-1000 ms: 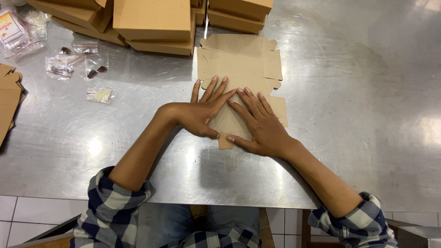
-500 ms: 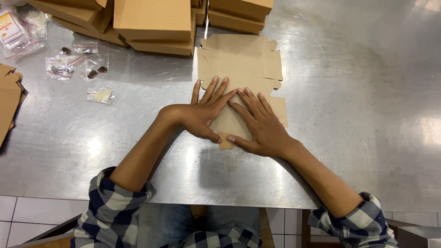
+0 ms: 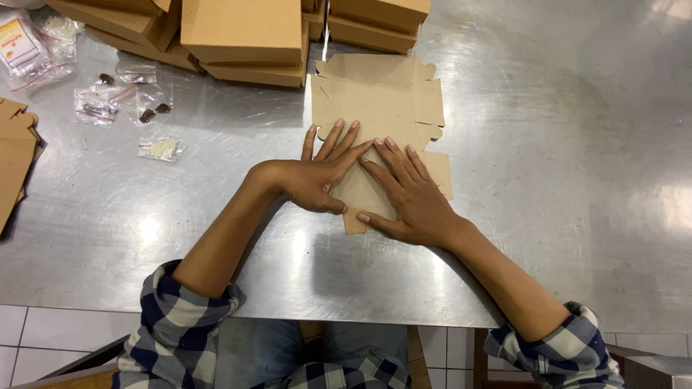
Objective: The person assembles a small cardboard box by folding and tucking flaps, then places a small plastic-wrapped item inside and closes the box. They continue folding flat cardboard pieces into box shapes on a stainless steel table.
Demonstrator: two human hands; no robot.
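Observation:
A flat brown cardboard box blank (image 3: pixel 382 101) lies on the steel table (image 3: pixel 562 166), its near part folded over. My left hand (image 3: pixel 317 173) lies flat on the fold's left side, fingers spread and pointing away from me. My right hand (image 3: pixel 407 194) presses flat on the fold's right side, thumb by the small flap at the near edge. Both palms cover most of the folded part.
Folded brown boxes (image 3: pixel 241 32) are stacked along the far edge, with more (image 3: pixel 378 18) to their right. Small clear bags (image 3: pixel 155 108) of bits lie at the far left. Flat cardboard pieces (image 3: pixel 14 155) sit at the left edge.

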